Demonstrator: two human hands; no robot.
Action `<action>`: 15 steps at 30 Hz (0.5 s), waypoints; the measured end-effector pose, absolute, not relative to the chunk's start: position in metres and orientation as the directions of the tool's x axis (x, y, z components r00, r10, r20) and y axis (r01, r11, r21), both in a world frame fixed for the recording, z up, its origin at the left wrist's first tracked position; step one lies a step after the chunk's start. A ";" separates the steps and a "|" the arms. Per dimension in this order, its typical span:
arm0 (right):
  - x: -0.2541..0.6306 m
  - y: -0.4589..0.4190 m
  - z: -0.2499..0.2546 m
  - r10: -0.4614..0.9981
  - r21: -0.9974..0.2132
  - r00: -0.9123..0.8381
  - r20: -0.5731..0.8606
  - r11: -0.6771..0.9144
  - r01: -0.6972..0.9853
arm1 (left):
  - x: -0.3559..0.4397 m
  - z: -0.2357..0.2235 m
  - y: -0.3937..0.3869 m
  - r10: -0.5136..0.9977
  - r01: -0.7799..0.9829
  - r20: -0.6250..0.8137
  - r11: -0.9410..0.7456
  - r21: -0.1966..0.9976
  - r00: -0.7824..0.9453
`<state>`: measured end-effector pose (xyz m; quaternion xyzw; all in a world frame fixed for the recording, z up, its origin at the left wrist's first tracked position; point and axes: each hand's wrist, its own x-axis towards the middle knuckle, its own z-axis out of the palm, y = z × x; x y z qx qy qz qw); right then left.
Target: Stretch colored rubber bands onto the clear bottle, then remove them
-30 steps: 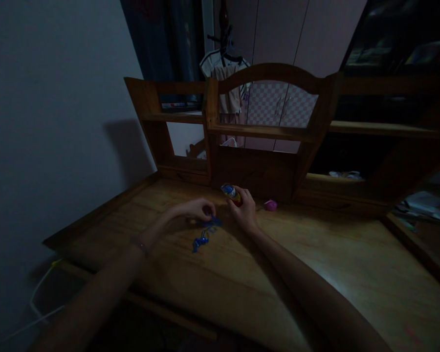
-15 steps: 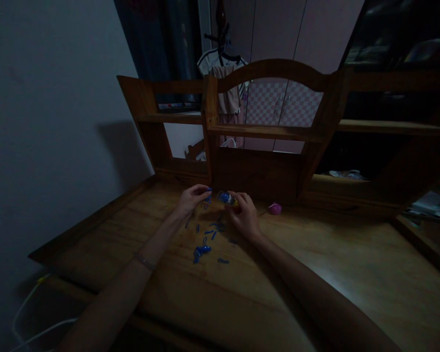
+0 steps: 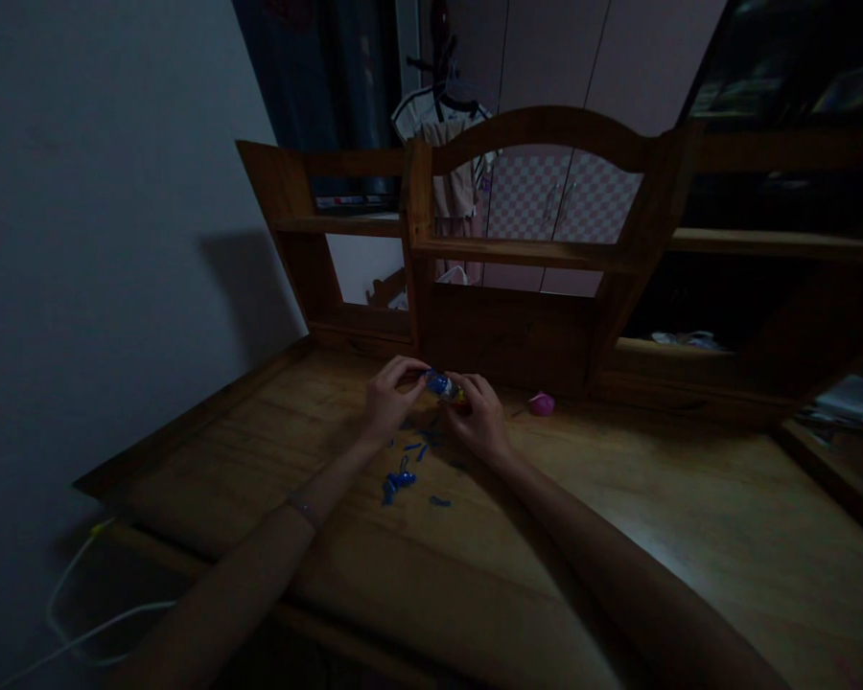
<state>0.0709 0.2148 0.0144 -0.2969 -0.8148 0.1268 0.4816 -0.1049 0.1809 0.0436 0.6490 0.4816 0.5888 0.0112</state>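
Note:
My right hand (image 3: 478,414) is wrapped around a small clear bottle (image 3: 442,385) with blue pieces inside and some yellow near my fingers. The bottle lies tipped on its side, its mouth toward the left. At that mouth, my left hand (image 3: 392,398) has thumb and forefinger closed on a small blue strip (image 3: 426,375), mostly hidden by the fingertips. Below the hands, several loose blue strips (image 3: 421,450) lie scattered on the wooden desk (image 3: 518,556). A denser blue clump (image 3: 400,481) sits nearer to me, and a single darker strip (image 3: 439,501) lies to its right.
A pink object (image 3: 542,404) rests on the desk to the right of my right hand. Behind, a wooden shelf unit (image 3: 503,331) runs along the desk's back edge. A wall (image 3: 129,287) stands on the left, and a white cable (image 3: 72,623) hangs at the lower left.
My left hand has moved right with the blue strip, from beside the bottle to its mouth. My right hand still holds the bottle in nearly the same place.

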 end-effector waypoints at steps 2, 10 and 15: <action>0.072 0.214 0.015 0.609 -0.501 -0.360 0.707 0.790 0.352 | -0.103 0.044 0.178 0.624 0.631 0.765 -0.532 0.565 -0.158; 0.071 0.215 0.014 0.620 -0.520 -0.334 0.710 0.781 0.345 | -0.109 0.040 0.178 0.671 0.547 0.725 -0.553 0.629 -0.156; 0.071 0.215 0.016 0.622 -0.525 -0.330 0.710 0.780 0.342 | -0.109 0.044 0.181 0.595 0.633 0.795 -0.572 0.522 -0.118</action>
